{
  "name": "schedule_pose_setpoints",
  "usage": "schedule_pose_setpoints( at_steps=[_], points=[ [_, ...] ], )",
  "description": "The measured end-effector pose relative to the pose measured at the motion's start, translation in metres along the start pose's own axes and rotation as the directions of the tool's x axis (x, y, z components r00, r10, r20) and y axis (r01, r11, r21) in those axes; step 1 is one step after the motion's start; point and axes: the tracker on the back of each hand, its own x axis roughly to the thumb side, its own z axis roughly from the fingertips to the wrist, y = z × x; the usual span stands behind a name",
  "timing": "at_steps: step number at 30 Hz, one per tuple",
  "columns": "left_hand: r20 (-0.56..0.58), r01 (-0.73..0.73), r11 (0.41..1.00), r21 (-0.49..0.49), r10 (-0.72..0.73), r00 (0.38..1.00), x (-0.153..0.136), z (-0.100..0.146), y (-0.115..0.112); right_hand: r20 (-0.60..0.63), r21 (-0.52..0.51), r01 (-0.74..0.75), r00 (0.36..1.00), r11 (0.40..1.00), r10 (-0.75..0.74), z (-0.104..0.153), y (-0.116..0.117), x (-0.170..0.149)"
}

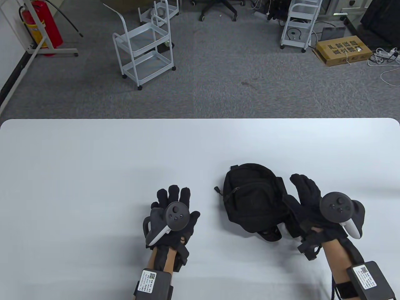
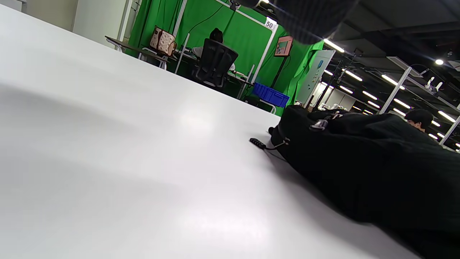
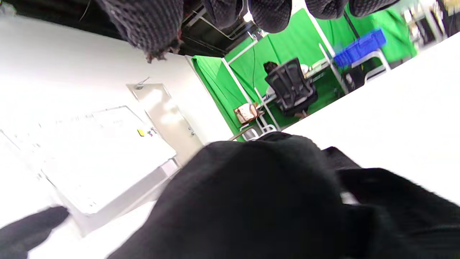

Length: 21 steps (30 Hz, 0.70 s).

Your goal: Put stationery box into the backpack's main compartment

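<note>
A small black backpack (image 1: 251,198) lies on the white table (image 1: 93,156), zippers closed as far as I can see, with a zip pull cord (image 1: 216,189) at its left. It also shows in the left wrist view (image 2: 370,165) and the right wrist view (image 3: 258,201). My left hand (image 1: 175,207) rests flat on the table left of the backpack, fingers spread, holding nothing. My right hand (image 1: 307,195) is open just right of the backpack, fingers extended, next to its strap side. No stationery box shows in any view.
The table's far edge (image 1: 200,118) runs across the middle of the table view. Beyond it on the carpet stand white rolling carts (image 1: 145,47), a cardboard box (image 1: 343,50) and a fire extinguisher (image 1: 42,22).
</note>
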Motion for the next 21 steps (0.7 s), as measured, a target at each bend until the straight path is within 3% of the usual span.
schedule_pose_setpoints(
  at_steps=[8,21],
  points=[
    [0.0,0.047,0.998,-0.044,-0.047,0.999,0.002,0.002,-0.007,-0.05,0.01,-0.254,0.966,0.967,0.254,0.005,0.011,-0.02],
    [-0.013,0.02,0.998,-0.053,-0.021,1.0,-0.004,0.001,-0.007,-0.136,0.021,-0.26,0.956,0.965,0.26,0.003,0.006,-0.04]
  ],
)
